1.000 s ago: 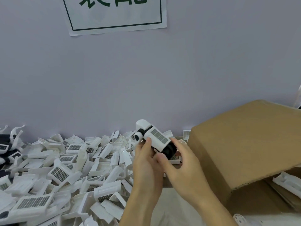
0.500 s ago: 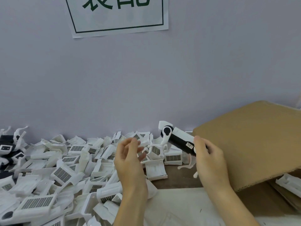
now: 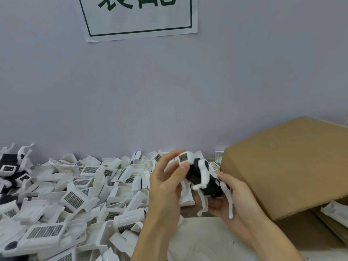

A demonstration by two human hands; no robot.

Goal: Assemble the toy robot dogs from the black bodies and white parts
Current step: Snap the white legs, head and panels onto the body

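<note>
Black-bodied toy robot dog (image 3: 202,178), white legs fitted, held in the air between both hands in front of the cardboard box (image 3: 290,166) and above the bare strip of tabletop. Right hand (image 3: 235,202) cradles the body from below and from the box side, its fingers curled under the belly, with the white legs hanging down across the palm. Left hand (image 3: 165,187) meets the toy from the opposite side; its thumb and forefinger pinch the white square head (image 3: 185,158) at the upper end, the remaining fingers loosely bent and clear of the body. Long axis of the toy runs obliquely, from the head, up and toward the left hand, down to the rear, low and toward the right palm. The head therefore lies nearer the left hand, the trunk nearer the right. By judgement, the step in hand is seating or checking the head, so any push should run along this axis against the right hand's support. White parts (image 3: 75,194), many with gridded panels, lie heaped to the left, within closer reach of the left hand; finished dogs (image 3: 11,166) lie at the far left edge.
</note>
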